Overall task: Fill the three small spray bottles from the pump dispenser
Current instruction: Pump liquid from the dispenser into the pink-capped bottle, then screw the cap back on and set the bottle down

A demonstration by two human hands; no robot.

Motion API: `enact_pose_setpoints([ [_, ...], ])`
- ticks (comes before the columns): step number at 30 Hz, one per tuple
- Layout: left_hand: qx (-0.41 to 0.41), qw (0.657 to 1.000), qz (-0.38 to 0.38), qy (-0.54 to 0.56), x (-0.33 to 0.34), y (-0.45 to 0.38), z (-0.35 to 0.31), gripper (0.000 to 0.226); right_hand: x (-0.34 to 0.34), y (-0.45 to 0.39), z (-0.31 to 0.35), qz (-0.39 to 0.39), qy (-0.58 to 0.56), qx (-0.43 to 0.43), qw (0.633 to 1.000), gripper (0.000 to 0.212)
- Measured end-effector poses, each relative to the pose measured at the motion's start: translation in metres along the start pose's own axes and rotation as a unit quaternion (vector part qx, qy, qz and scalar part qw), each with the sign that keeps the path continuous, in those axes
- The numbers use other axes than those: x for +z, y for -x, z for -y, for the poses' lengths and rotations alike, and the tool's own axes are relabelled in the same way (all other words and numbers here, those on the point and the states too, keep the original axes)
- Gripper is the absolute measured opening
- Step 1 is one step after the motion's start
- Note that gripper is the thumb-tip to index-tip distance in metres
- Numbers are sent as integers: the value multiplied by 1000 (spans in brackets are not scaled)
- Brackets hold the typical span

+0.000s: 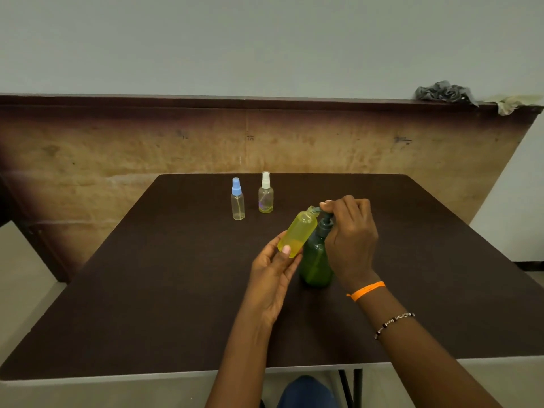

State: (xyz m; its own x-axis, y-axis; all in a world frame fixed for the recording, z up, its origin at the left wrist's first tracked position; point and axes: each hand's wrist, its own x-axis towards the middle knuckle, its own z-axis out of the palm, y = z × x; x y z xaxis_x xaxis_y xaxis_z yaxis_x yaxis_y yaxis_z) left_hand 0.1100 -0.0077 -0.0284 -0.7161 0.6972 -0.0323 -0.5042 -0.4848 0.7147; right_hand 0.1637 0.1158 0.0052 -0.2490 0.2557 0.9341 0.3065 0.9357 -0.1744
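two capped spray bottles (251,197) behind green pump bottle (316,260), left hand (272,273) gripping tilted yellow bottle (297,235) at spout, right hand (350,231) curled on pump head (326,217)

A dark brown table (147,304) was positioned before a worn wooden panel (147,148). A crumpled grey cloth (444,92) was located on the panel's top ledge, beside a pale rag (512,105).

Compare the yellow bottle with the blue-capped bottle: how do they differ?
The yellow bottle is uncapped, tilted in the left hand; the blue-capped bottle stands capped on the table. Yellow bottle looks tinted yellow, blue-capped clear. Both are small plastic bottles.
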Motion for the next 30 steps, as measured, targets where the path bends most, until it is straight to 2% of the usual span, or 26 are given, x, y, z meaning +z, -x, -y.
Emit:
enact_pose_setpoints([
  [5,-16,1000,-4,23,-2,2,9,27,3,5,0,-11,15,-1,1000,19],
  [8,-10,999,-7,31,2,5,7,27,0,4,0,8,2,4,1000,17],
  [13,-17,999,-8,47,12,10,4,20,-9,0,4,29,-29,23,999,27],
  [20,-36,997,-12,68,12,11,2,23,-14,5,11,71,-58,55,994,44],
  [26,-45,996,-19,77,11,11,2,26,-16,5,11,85,-79,62,991,51],
  [30,-50,994,-23,94,10,11,2,28,-23,8,6,78,-115,98,985,65],
])
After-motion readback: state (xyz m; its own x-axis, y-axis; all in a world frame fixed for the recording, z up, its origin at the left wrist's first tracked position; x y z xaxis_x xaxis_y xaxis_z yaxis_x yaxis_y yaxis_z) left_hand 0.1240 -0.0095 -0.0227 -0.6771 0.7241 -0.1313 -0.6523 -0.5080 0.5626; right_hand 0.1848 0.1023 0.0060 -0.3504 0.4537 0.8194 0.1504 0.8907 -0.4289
